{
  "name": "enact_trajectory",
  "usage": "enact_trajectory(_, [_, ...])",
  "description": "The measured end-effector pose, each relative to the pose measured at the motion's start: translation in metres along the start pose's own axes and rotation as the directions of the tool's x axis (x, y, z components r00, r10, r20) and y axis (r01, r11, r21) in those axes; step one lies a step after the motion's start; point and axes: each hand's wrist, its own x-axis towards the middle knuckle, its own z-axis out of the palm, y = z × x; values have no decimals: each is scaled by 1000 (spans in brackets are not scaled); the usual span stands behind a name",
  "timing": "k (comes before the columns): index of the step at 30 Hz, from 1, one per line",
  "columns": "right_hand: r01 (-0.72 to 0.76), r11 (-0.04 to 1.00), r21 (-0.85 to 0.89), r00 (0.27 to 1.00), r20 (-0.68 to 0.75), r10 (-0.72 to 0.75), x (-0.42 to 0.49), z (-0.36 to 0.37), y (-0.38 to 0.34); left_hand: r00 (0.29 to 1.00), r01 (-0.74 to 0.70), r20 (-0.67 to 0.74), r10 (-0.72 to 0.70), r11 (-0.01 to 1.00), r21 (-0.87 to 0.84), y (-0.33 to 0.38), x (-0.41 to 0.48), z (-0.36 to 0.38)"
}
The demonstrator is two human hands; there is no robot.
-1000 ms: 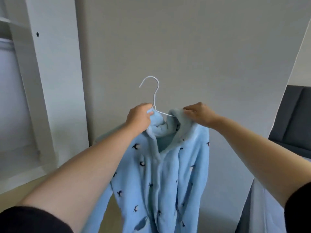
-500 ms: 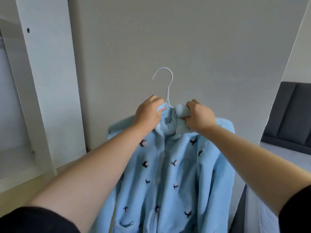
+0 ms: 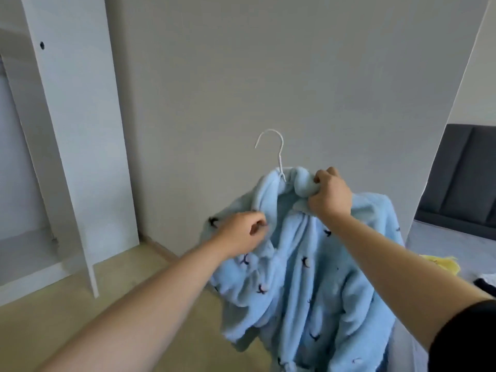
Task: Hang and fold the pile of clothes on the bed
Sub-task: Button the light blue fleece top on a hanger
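blue fleece top (image 3: 308,264), grey wall (image 3: 268,76), beige floor (image 3: 80,318)

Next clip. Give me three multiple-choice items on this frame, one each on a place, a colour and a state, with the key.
1. Where does the right hand grip the fleece top? A. collar B. hem C. pocket
2. What colour is the hanger? A. black B. white C. red
3. The hanger's hook is: A. on a rail B. free in the air C. lying on the floor

Key: 1 A, the fingers curl round the bunched collar beside the hanger's neck. 2 B, white wire shows against the grey wall. 3 B, nothing touches the hook.
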Motion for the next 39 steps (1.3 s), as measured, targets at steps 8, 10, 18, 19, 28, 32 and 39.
enact_trajectory(8, [-18,947,320,998,-47,34,-14,2,13,992,127,-9,-127,985,120,-20,40,-35])
enact_trajectory(10, [9,936,352,999,-37,4,-13,-1,10,979,167,-126,-163,986,22,-20,45,-33])
enact_trajectory(18, [-354,648,674,853,-50,519,-36,5,-8,757,215,-596,-267,964,-159,-5,43,-20])
enact_trajectory(19, [-501,519,693,805,154,573,-41,10,-12,754,201,-598,-271,962,-183,-1,42,-20])
enact_trajectory(28, [-229,764,603,960,11,279,-81,39,-20,616,228,-712,-338,941,-249,1,34,-35])
enact_trajectory(32, [-381,915,133,769,596,234,-85,42,-5,692,332,-600,-402,915,-230,-14,16,-13])
enact_trajectory(39, [-62,937,344,978,-166,126,-59,12,4,810,296,-443,-384,920,-256,-24,15,-2])
